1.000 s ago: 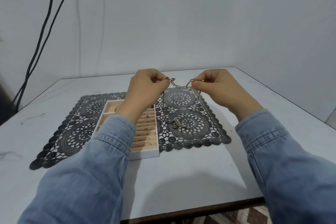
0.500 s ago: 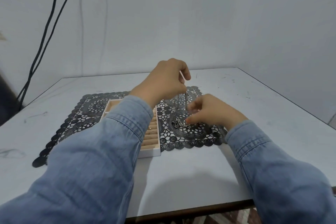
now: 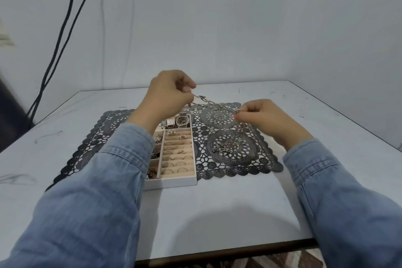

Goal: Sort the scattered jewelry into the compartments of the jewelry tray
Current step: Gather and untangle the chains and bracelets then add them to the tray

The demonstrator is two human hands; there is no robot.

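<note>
**Q:** What are the hands holding?

**A:** A silver link chain [image 3: 208, 103], strung in the air at the centre of the frame. The left hand [image 3: 167, 93] pinches its upper end with curled fingers. The right hand [image 3: 261, 117] pinches the lower end, a little right of centre.

**Q:** Where is it in relation to the tray?

**A:** It hangs above a black lace mat [image 3: 256, 159], just right of the tray's far end. The tray [image 3: 171, 183] sits to the lower left of the chain, with rings [image 3: 177, 163] in its slots and a watch [image 3: 182, 121] at its top.

**Q:** How will the chain handle?

**A:** Probably light but limp — it sags between the two pinches and would likely bunch or tangle if one end were dropped. The metal links look slippery, so the ends seem the soundest places to hold. A strand seems to trail down from the right hand toward a loose piece [image 3: 224, 148] on the mat — whether the two join, I cannot tell.
</note>
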